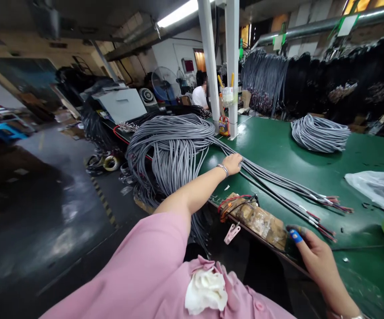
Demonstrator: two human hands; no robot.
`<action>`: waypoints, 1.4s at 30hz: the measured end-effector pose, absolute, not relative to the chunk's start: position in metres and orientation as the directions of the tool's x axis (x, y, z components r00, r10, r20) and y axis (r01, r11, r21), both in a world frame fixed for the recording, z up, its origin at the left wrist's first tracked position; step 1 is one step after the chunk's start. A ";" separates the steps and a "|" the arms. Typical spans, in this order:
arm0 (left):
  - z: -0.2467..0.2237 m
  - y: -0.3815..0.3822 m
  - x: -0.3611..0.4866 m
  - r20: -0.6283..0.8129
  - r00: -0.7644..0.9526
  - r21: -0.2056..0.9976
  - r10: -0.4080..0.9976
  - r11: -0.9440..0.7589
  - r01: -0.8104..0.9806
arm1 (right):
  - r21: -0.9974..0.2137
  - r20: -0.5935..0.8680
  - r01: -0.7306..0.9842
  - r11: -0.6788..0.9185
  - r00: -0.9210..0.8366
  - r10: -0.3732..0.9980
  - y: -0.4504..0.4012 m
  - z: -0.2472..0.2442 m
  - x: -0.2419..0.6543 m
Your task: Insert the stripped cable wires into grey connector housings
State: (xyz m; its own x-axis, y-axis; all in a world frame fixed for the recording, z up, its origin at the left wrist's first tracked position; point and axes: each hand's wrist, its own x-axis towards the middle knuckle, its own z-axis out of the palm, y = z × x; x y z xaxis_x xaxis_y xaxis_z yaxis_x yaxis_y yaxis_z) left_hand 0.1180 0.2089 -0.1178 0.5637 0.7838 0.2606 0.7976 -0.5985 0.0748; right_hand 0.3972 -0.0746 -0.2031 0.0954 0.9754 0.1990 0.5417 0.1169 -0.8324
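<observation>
My left hand [233,164], with a metal bracelet at the wrist, is closed over a bundle of grey cables [268,174] on the green table. The cables run right, fanning into two groups that end in stripped red and black wires [334,203]. My right hand [314,248] is bent at the table's front edge, beside the right end of a brown, tape-covered block [261,221]. Blue tape wraps its thumb, and the fingertips are dark. Its fingers are drawn together; what they hold, if anything, I cannot make out.
A large heap of grey cables [175,141] hangs over the table's left edge. A coiled cable bundle [320,134] lies at the back right, near a clear plastic bag [378,188]. White posts [232,66] rise from the table. A pink clip [232,233] hangs in front; a person [199,96] sits behind.
</observation>
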 end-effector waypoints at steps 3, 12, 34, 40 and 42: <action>-0.117 0.226 0.149 0.235 0.659 0.060 0.714 -0.687 0.724 | -0.828 0.181 0.548 0.122 0.055 0.982 -0.074 -0.202 0.396; -0.130 0.225 0.276 -0.096 0.897 0.049 0.432 -0.898 0.438 | -0.843 0.202 0.519 0.142 0.061 0.977 -0.079 -0.190 0.386; -0.020 0.170 0.200 0.563 0.435 0.572 0.703 -0.711 0.409 | -0.806 0.222 0.568 0.166 0.031 0.974 -0.072 -0.200 0.393; 0.029 0.066 0.080 0.460 0.154 0.885 0.874 -0.466 0.000 | -0.785 0.226 0.598 0.160 0.036 0.973 -0.069 -0.198 0.394; 0.028 0.027 0.042 0.483 0.110 0.875 0.869 -0.481 -0.049 | -0.776 0.233 0.611 0.157 0.046 0.971 -0.068 -0.197 0.394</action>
